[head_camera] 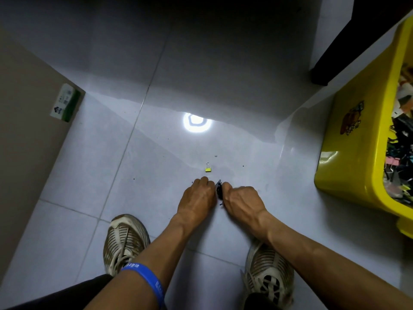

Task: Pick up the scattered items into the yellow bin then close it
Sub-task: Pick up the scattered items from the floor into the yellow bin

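Both hands are down on the floor [156, 86]. The left hand [197, 194] and right hand [240, 201] seem to pinch some dark clips [219, 190]. A yellow clip [208, 169] lies just past them. The yellow bin [357, 153] sits open, off to the right.

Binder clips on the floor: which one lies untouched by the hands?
The yellow binder clip, alone on the tile just beyond both hands. The dark clips are pinched between the left hand and right hand.

The room is dim. A bright white glare spot [196, 124] shines on the floor [156, 153], and past it the floor goes dark. Edges look bent.
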